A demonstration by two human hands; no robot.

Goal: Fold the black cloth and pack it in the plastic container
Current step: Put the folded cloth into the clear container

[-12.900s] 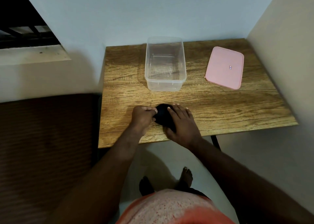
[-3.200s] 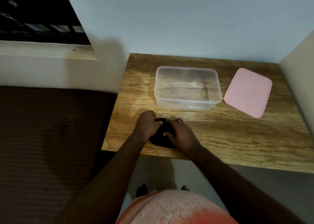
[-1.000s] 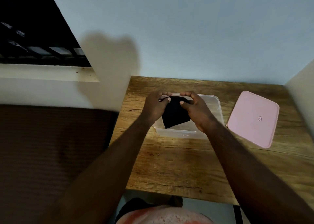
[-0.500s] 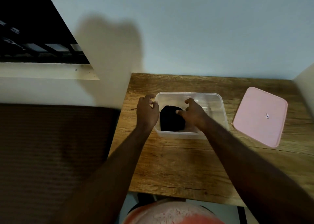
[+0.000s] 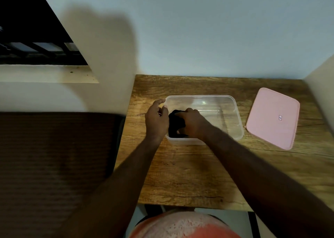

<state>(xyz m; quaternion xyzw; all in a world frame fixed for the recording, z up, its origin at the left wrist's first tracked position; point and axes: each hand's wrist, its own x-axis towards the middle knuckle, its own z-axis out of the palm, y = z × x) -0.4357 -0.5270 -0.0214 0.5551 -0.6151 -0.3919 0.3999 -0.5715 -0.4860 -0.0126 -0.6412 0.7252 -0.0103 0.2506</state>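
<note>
The folded black cloth lies in the left end of the clear plastic container, which stands on the wooden table. My right hand reaches inside the container and rests on top of the cloth with its fingers curled over it, hiding the cloth's right part. My left hand is outside the container at its left wall, thumb and curled fingers against the rim.
A pink lid lies flat on the table to the right of the container. Walls close the table in at the back and right. A brown ribbed surface lies to the left, below a window ledge.
Both hands lowered the cloth from above the container down into its left end. My left hand let go of the cloth and moved to the container's left rim.
</note>
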